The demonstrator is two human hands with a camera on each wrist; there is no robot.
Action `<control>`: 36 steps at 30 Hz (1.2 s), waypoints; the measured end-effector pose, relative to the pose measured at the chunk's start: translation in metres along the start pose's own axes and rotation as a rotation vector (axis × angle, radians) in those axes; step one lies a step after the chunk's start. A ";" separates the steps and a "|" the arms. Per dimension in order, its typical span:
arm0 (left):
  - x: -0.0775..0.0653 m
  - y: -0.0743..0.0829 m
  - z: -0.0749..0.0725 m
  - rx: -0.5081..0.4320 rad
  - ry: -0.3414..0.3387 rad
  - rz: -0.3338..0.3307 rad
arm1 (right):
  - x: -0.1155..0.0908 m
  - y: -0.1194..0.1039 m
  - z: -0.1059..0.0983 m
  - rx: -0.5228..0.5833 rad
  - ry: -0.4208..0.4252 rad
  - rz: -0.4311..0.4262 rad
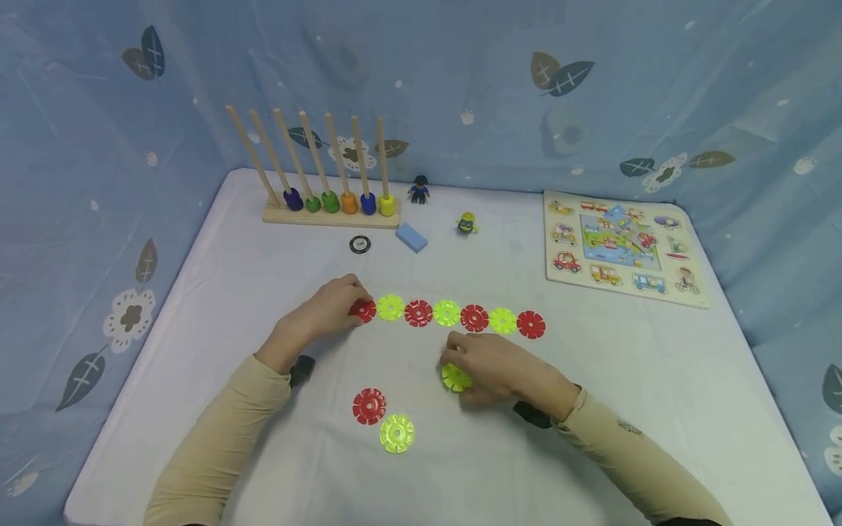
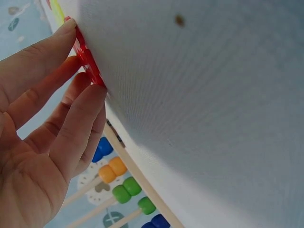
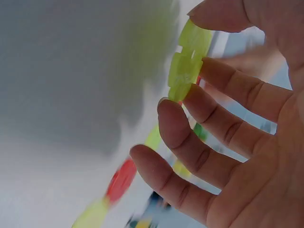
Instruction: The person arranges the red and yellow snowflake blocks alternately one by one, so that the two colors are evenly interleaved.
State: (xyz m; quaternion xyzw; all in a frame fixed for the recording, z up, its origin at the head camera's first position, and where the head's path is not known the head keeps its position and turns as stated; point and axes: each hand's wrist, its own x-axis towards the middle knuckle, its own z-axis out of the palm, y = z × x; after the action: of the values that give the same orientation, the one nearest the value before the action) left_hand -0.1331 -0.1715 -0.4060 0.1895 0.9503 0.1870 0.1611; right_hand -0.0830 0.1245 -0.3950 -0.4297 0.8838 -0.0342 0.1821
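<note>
Right hand [image 1: 500,369]: pinching 1 yellow-green notched disc [image 1: 456,378], thumb on 1 edge, fingertips on the other. Right wrist view puts it off the cloth, tilted, shadow beside it.

Left hand [image 1: 327,305]: gripping the red end disc [image 1: 365,311] by its edges, thumb opposite fingers. That disc is the left end of the row; looks level with the table, can't confirm full contact.

Row: 7 discs, red and yellow-green alternating, 4 red / 3 yellow-green. Long axis runs left to right, right end slightly nearer. Neighbors touching or nearly so, can't tell which. Right end is a red disc [image 1: 531,324], no hand on it.

Key relation: held yellow-green disc sits on the near side of the row, roughly below its middle, apart from it. Right row end is far-right of that grip, left row end far-left under the left hand. Right hand is the closer of the 2 to the right end. Discs are round, so only the row has a long axis.

Loose: red disc [image 1: 369,406] and yellow-green disc [image 1: 397,434], near-left of the right hand, flat on the white table [image 1: 645,365].

Far side: bead abacus [image 1: 332,213], chip [image 1: 359,245], blue block [image 1: 411,238]; puzzle board [image 1: 623,283] far right.
</note>
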 end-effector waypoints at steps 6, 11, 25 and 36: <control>0.000 0.002 -0.001 -0.009 -0.005 -0.014 | -0.041 0.043 0.001 0.063 0.062 0.185; -0.001 0.002 -0.001 -0.015 -0.005 -0.019 | -0.066 0.076 0.002 0.085 0.111 0.293; 0.000 0.001 0.001 -0.005 0.008 -0.015 | -0.083 0.130 -0.001 0.177 0.086 0.505; -0.002 0.001 -0.001 -0.008 0.005 -0.008 | -0.082 0.126 -0.003 0.144 0.098 0.515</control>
State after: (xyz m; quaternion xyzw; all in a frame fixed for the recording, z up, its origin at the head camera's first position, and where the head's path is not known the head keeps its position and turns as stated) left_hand -0.1314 -0.1713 -0.4043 0.1847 0.9507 0.1908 0.1602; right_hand -0.1319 0.2664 -0.3957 -0.1743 0.9670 -0.0705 0.1720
